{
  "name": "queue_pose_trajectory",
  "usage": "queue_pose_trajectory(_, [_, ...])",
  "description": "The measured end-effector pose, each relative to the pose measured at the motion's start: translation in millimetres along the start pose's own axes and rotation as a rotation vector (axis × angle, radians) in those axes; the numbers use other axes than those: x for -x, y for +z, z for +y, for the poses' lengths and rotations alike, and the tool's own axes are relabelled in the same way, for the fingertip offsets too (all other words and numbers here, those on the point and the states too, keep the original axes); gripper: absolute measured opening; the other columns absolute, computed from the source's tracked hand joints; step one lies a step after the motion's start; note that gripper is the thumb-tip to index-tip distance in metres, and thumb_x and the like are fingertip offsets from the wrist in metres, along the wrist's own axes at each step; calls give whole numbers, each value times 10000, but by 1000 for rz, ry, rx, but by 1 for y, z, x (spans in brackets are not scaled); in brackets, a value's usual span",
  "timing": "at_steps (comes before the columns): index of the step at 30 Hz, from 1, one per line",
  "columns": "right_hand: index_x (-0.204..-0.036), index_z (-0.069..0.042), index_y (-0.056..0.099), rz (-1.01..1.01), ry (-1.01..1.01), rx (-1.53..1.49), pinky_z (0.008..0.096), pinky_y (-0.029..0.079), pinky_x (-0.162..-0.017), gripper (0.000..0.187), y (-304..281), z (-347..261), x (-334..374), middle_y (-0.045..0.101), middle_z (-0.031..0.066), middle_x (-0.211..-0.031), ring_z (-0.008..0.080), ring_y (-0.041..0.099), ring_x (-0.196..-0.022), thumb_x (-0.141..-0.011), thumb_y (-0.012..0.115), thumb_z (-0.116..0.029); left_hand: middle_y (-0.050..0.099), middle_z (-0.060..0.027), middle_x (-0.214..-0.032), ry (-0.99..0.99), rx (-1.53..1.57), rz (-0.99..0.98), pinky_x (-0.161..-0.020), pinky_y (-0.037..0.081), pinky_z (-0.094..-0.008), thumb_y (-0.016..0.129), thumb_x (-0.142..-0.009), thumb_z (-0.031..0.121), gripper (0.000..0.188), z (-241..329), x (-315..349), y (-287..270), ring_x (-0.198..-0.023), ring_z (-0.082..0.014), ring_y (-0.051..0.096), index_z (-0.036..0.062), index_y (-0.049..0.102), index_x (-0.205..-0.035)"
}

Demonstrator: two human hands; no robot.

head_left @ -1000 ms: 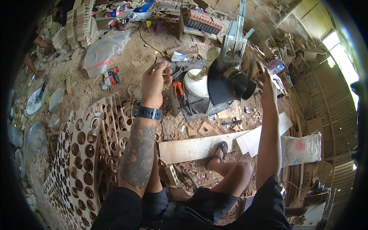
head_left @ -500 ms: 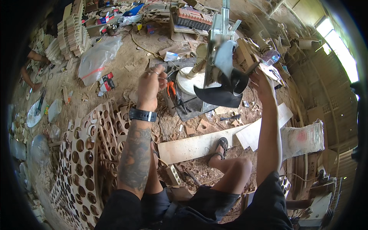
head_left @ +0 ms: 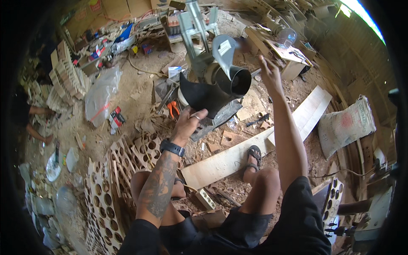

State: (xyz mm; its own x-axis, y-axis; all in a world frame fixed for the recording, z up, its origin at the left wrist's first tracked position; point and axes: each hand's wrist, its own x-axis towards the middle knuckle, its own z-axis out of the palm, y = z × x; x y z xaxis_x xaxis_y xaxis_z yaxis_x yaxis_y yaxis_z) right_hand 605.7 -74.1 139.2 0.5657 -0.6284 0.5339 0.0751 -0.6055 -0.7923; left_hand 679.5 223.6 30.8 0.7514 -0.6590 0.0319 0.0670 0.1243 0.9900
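A black propeller (head_left: 204, 94) with broad curved blades and a round hub sits on a grey metal stand (head_left: 193, 27) in front of me. One raised blade catches the light, and its far end is blurred. My left hand (head_left: 190, 123), with a ring and a watch at the wrist, is closed on the lower edge of the near blade; its fingers are partly hidden. To the right of the hub, apart from the propeller, my right hand (head_left: 269, 71) is raised with fingers stretched out and nothing visible in it.
Orange-handled pliers (head_left: 173, 109) lie left of the stand's base. A pale plank (head_left: 227, 163) crosses the ground by my foot. Sheets with round holes (head_left: 100, 193) lean at left; a woven sack (head_left: 346, 125) stands at right. Another person's arm (head_left: 40, 135) shows at far left.
My left hand has come down and right onto the propeller blade. The propeller has turned, and my right hand has risen away from beside it. The whole view has shifted.
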Motion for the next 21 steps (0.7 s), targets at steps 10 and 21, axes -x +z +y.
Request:
queue_pose_trajectory(10, [-1038, 56, 661, 338, 372, -726, 294, 506, -650, 627, 24, 79, -2, 693, 107, -779, 179, 645, -632, -972, 476, -540, 657, -82, -859, 6, 53, 215, -662, 567, -313, 607, -925, 466, 474, 37, -27, 22, -692, -187, 652, 14, 606, -1066])
queue_pose_trajectory(21, [-853, 0, 632, 457, 673, -1024, 287, 392, -569, 812, 66, 109, 39, 510, 30, -620, 165, 496, -587, -870, 372, -769, 632, -85, -646, -30, 2, 274, -613, 536, -312, 536, -914, 602, 590, 21, -29, 18, -590, -206, 637, 19, 619, -880])
